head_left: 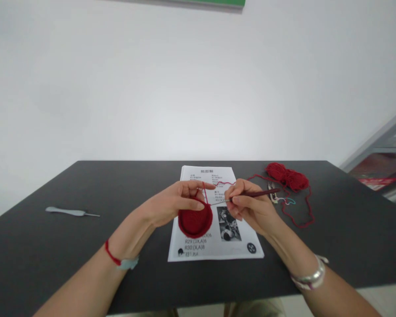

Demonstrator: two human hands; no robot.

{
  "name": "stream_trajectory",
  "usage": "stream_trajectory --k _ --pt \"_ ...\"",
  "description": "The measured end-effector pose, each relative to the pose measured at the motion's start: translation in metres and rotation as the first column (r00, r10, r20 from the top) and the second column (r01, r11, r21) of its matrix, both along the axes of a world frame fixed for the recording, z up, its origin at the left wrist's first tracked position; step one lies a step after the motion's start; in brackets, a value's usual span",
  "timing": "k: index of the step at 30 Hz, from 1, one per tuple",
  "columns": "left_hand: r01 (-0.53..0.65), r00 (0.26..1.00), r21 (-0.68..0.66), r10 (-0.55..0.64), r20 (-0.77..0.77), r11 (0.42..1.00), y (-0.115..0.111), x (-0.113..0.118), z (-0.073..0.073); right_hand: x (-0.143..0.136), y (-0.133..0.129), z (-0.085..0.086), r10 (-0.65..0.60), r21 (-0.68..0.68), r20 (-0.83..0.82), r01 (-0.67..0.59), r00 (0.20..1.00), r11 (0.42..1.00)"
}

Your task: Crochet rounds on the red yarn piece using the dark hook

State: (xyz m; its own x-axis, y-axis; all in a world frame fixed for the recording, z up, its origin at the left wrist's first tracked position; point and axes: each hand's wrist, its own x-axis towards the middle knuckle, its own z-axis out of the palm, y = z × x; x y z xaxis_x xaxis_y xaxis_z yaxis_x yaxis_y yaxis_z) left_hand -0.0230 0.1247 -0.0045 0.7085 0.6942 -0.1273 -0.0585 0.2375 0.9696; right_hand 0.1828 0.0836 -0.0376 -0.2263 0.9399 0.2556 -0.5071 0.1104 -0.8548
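A round, cupped piece of red crochet [195, 221] hangs from my left hand [174, 201], pinched at its upper edge between thumb and fingers. The index finger points right, with red yarn running over it. My right hand [251, 203] grips the dark red handle of a crochet hook [257, 193]. The hook's thin metal shaft points left and its tip meets the top right edge of the red piece. Both hands are above a printed sheet [218, 253] with text and a photo.
On the black table [135, 281], a red yarn ball [287, 177] lies at the back right, its strand looping beside small stitch markers [277, 197]. A grey-handled hook [66, 212] lies at the left. Shelving [389, 154] stands beyond the right side.
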Motion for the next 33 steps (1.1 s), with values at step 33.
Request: stream_trajectory --k 33 --pt "-0.522 0.839 0.035 0.506 0.199 0.852 -0.017 0.024 -0.009 -0.016 0.019 -0.007 -0.356 0.451 0.114 0.271 0.927 0.850"
